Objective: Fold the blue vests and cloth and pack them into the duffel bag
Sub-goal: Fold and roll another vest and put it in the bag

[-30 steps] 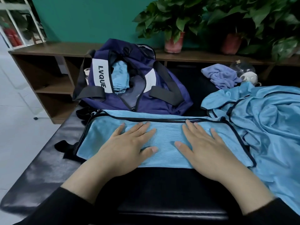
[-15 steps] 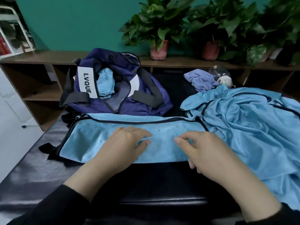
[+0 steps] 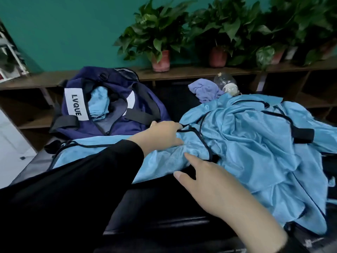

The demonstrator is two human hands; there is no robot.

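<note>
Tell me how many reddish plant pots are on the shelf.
3 that I can make out: one left, one middle, one partly hidden by leaves at right. Foliage further right may hide more.

I count one navy duffel bag [image 3: 116, 110]; one folded blue vest [image 3: 102, 152] laid flat, another tucked inside the bag [image 3: 99, 103]; one heap of loose vests [image 3: 255, 152], number unclear; one purple cloth [image 3: 205, 90]; three potted plants [image 3: 160, 42] I can make out; two hands.

Single head-worn view, looking forward and down, close over hands and a dark bench [image 3: 164, 207], facing shelf [image 3: 182, 73] and green wall [image 3: 63, 33].
</note>
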